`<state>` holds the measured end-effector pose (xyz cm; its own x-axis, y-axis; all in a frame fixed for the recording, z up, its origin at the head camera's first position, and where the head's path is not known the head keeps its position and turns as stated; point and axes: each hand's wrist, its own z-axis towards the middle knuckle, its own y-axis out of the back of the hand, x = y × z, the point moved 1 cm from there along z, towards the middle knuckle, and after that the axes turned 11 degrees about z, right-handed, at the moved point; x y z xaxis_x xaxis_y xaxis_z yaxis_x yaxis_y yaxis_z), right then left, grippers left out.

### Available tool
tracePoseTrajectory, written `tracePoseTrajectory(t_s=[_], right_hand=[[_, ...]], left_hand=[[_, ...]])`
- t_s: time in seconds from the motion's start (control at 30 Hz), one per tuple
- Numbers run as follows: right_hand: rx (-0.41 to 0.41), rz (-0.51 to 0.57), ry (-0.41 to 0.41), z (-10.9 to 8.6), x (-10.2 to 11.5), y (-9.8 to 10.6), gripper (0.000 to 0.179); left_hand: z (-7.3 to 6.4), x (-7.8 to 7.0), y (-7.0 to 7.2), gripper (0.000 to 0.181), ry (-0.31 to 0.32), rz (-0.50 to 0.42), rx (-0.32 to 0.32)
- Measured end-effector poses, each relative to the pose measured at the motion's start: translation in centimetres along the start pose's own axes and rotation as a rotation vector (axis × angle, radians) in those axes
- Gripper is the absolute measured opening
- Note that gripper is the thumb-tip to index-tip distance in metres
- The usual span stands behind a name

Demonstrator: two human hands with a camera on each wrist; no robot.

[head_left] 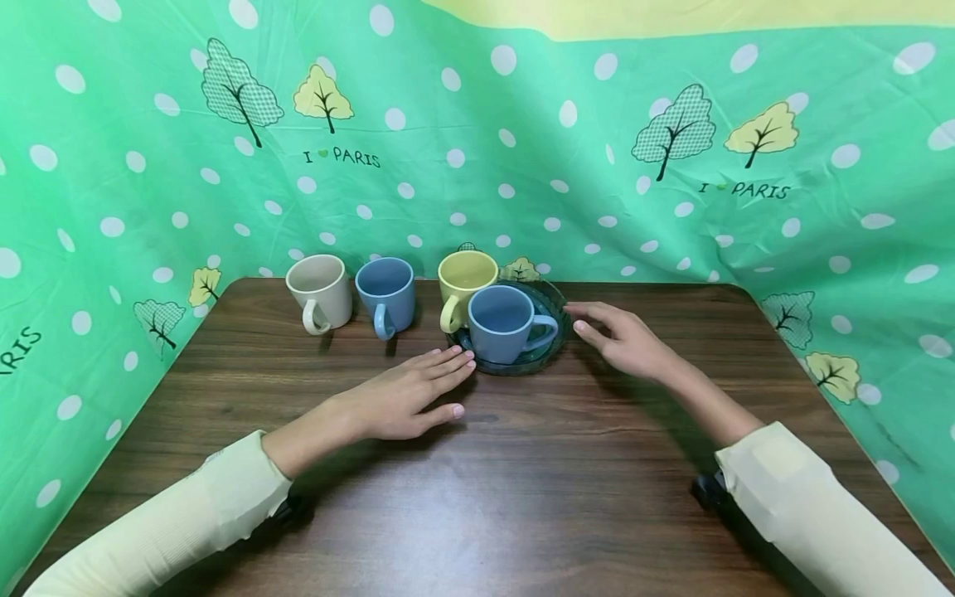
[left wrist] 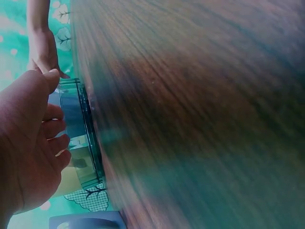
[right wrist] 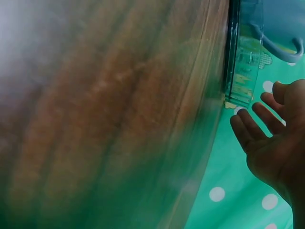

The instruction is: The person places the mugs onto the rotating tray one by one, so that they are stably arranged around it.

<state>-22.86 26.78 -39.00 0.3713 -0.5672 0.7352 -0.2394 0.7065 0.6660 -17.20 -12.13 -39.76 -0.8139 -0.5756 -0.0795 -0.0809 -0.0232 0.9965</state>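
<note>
A dark-tinted clear glass dish point(head_left: 515, 369) stands near the table's far edge. Inside it sits an upright grey-blue mug point(head_left: 498, 338), its handle turned right. Just behind and left is a yellow mug point(head_left: 457, 293), overlapping the dish in the head view, handle toward the front. My left hand point(head_left: 406, 400) lies palm down with straight fingers, fingertips right at the dish's left front rim and thumb spread. At the right side, my right hand point(head_left: 622, 342) extends its fingers, tips close beside the rim. Both wrist views show the glass wall point(right wrist: 244, 71) near relaxed fingers.
Left of the dish stand a white mug point(head_left: 328, 297) and a blue mug point(head_left: 391, 300), both upright with handles toward the front. The dark wooden table point(head_left: 537, 481) ends at a green dotted cloth point(head_left: 448, 191) hanging behind and along both sides.
</note>
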Motion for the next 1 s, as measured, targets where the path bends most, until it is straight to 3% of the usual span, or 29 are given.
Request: tracePoseTrajectory(t_s=[0.3,0.77,1.0], right_hand=[[0.055,-0.077,-0.004,2.1,-0.3,-0.1,0.053],[0.089,-0.096,-0.011,5.2,-0.2,-0.8,0.056],[0.096,-0.11,0.016,6.4,-0.1,-1.1,0.055]], left_hand=[[-0.1,-0.1,-0.1,0.068,0.009,-0.038,-0.013],[-1.1,-0.2,-0.3,0.058,0.073,-0.105,-0.138],[-1.4,0.1,-0.4,0.054,0.13,-0.118,-0.168]])
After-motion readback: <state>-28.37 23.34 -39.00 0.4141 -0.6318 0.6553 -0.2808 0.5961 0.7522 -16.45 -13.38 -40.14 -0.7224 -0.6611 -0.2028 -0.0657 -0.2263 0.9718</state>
